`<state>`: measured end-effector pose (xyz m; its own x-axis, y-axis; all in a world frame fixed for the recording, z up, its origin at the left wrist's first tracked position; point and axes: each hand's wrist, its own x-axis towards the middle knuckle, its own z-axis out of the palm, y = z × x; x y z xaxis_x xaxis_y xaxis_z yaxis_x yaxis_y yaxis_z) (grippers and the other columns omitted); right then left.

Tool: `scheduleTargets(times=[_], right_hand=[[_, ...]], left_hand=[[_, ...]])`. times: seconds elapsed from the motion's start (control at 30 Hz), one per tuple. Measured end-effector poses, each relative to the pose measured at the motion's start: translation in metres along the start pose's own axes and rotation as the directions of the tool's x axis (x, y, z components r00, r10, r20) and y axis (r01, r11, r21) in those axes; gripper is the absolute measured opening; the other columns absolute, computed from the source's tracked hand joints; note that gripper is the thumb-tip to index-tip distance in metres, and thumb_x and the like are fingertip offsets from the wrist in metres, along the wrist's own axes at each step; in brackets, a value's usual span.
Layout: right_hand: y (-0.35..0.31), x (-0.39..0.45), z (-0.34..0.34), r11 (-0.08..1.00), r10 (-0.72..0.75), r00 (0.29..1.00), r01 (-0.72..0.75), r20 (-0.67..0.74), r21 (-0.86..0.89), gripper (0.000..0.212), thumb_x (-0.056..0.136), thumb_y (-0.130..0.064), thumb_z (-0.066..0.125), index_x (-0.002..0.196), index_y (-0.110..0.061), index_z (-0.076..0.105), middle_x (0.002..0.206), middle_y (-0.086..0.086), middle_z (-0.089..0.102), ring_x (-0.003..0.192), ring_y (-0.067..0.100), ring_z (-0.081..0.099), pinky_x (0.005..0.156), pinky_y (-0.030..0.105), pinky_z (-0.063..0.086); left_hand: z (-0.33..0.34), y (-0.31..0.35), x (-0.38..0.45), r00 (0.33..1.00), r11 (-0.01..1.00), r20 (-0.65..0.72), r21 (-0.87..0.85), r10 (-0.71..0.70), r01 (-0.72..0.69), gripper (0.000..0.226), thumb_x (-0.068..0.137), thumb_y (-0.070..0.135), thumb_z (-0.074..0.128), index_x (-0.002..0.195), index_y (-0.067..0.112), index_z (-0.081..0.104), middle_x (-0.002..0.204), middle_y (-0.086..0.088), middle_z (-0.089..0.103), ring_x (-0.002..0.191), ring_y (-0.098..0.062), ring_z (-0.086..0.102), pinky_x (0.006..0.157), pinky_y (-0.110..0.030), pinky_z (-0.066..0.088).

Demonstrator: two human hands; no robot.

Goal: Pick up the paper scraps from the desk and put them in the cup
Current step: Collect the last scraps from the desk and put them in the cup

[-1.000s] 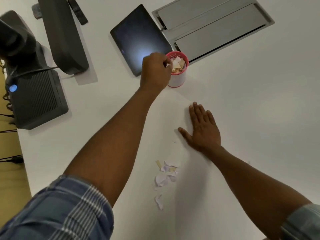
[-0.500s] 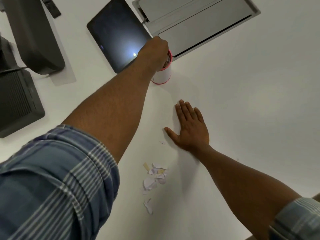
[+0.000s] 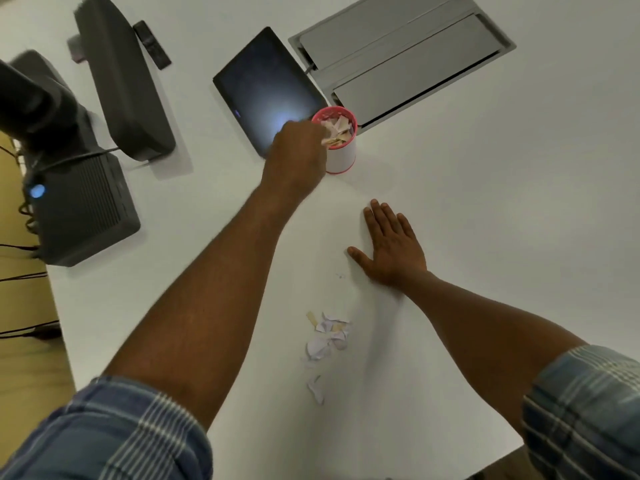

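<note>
Left hand (image 3: pixel 298 152) at the near-left rim of the cup (image 3: pixel 337 143), fingers curled toward the opening. Half a second earlier this hand lay over the cup mouth and hid its contents; it now sits beside the rim, and the mouth is exposed, showing scraps heaped close to the brim. Whether the curled fingers still pinch any paper cannot be told, as the fingertips are hidden behind the knuckles. The shift suggests that a delivery has just been released into the cup and that the hand is withdrawing.

Right hand (image 3: pixel 393 247), nearer the viewer than the cup and slightly right of it, lies flat on the desk (image 3: pixel 485 220), fingers straight and holding nothing, placed as in the two earlier views.

The remaining paper scraps (image 3: pixel 327 336) form a small loose cluster well short of the cup, toward the viewer, with one stray piece (image 3: pixel 317 389) nearer still. The task is therefore incomplete: at least one more pick-up seems needed, and the nearly full cup may shed pieces if more are dropped loosely.
</note>
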<state>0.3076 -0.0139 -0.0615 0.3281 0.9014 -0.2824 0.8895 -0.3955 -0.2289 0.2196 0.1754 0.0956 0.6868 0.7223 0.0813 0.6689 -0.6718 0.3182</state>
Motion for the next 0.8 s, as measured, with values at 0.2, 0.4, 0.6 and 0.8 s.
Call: scheduleTargets(times=[0.2,0.4,0.6,0.8], right_hand=[[0.007,-0.023,-0.029,0.983,-0.028,0.999,0.025,0.017,0.181,0.063,0.096,-0.046,0.039,0.15,-0.017,0.024,0.158,-0.002,0.019,0.144,0.017,0.021,0.116,0.033,0.019],[-0.01,-0.123,-0.006,0.977,-0.066,0.983,0.098,-0.17,0.19,0.038,0.091,-0.017,0.056,0.127,-0.006,0.058,0.135,0.012,0.055,0.123,0.031,0.052,0.103,0.038,0.04],[0.014,-0.174,0.007,0.937,0.253,0.94,-0.18,-0.227,0.298,0.043,0.09,-0.013,0.055,0.132,-0.005,0.052,0.138,0.016,0.049,0.128,0.034,0.043,0.107,0.042,0.036],[0.046,-0.187,0.01,0.778,0.555,0.825,-0.468,-0.109,0.418,0.055,0.097,-0.021,0.044,0.147,-0.007,0.024,0.151,0.016,0.026,0.139,0.031,0.02,0.109,0.044,0.032]], left_hand=[[0.013,-0.017,-0.11,0.991,0.979,0.01,-0.155,-0.135,0.135,0.024,0.088,0.014,0.058,0.108,0.007,0.068,0.109,-0.013,0.069,0.1,-0.03,0.064,0.092,-0.038,0.049],[0.035,-0.019,-0.21,0.974,0.965,0.083,-0.142,-0.211,0.221,0.022,0.087,0.012,0.06,0.106,0.006,0.069,0.11,-0.011,0.069,0.104,-0.029,0.064,0.094,-0.038,0.048],[0.044,-0.018,-0.284,0.934,0.938,0.19,-0.109,-0.304,0.328,0.026,0.087,0.014,0.06,0.112,0.007,0.066,0.116,-0.01,0.066,0.11,-0.027,0.059,0.095,-0.035,0.046],[0.051,-0.007,-0.319,0.921,0.934,0.255,-0.127,-0.296,0.335,0.031,0.087,0.014,0.06,0.117,0.006,0.062,0.119,-0.012,0.062,0.112,-0.028,0.057,0.095,-0.036,0.046]])
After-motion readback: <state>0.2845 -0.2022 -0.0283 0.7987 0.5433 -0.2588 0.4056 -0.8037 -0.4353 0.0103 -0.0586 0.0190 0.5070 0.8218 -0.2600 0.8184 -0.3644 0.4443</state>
